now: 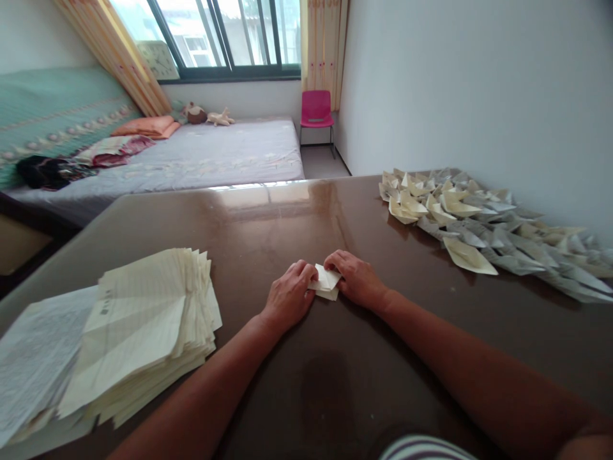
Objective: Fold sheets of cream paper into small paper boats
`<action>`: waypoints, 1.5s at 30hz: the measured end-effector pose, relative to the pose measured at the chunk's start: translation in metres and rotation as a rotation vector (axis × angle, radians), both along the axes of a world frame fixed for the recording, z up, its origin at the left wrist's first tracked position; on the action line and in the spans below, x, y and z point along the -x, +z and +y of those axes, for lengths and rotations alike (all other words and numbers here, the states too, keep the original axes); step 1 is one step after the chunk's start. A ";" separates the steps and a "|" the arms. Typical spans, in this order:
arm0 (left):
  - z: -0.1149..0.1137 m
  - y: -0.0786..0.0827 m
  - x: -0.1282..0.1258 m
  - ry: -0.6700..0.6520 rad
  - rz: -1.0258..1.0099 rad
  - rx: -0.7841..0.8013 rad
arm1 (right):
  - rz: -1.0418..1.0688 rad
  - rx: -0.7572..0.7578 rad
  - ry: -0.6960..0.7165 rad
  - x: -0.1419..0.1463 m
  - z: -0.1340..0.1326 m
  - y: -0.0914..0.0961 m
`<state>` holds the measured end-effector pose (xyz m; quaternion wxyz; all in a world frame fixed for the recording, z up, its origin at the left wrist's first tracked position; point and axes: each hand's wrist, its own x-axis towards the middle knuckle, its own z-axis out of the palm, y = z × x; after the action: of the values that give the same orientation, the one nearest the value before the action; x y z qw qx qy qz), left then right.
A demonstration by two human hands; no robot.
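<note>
A small piece of folded cream paper (pixel 326 281) is held between my two hands, low over the middle of the brown table. My left hand (pixel 293 291) grips its left side, fingers curled and pressed together. On the opposite side, my right hand (pixel 357 278) pinches the right edge. Several layers and creases show in the paper; the parts under my fingertips are hidden.
A thick stack of lined paper sheets (pixel 138 313) lies at the left on the brown table (pixel 287 223). Many folded paper boats (pixel 472 252) are heaped at the right, along the wall. Beyond the table stand a bed (pixel 239 150) and a pink chair (pixel 317 110).
</note>
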<state>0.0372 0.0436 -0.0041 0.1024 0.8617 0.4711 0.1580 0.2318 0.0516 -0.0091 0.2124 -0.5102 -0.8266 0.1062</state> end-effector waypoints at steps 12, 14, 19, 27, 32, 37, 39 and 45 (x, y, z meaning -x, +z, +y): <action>0.001 0.008 0.007 -0.170 0.111 -0.069 | -0.001 -0.018 0.307 -0.031 0.011 0.009; 0.002 0.007 0.010 -0.202 0.127 -0.084 | -0.004 -0.012 0.312 -0.032 0.013 0.010; 0.001 0.015 0.011 -0.250 0.243 -0.103 | -0.015 0.013 0.379 -0.038 0.016 0.011; 0.001 0.022 0.012 -0.292 0.288 -0.067 | 0.049 0.044 0.408 -0.040 0.015 0.014; -0.003 0.022 0.008 -0.322 0.230 -0.076 | 0.060 0.045 0.405 -0.038 0.017 0.010; -0.007 0.025 0.005 -0.346 0.333 -0.094 | 0.059 0.044 0.396 -0.038 0.018 0.009; -0.006 0.026 0.006 -0.337 0.350 -0.094 | 0.056 0.047 0.386 -0.038 0.017 0.010; -0.006 0.022 0.008 -0.307 0.359 -0.111 | 0.012 0.000 0.342 -0.031 0.013 0.009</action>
<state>0.0295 0.0380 0.0182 -0.0076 0.9418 0.3359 0.0105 0.2630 0.0648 0.0003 0.1961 -0.3614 -0.9002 0.1437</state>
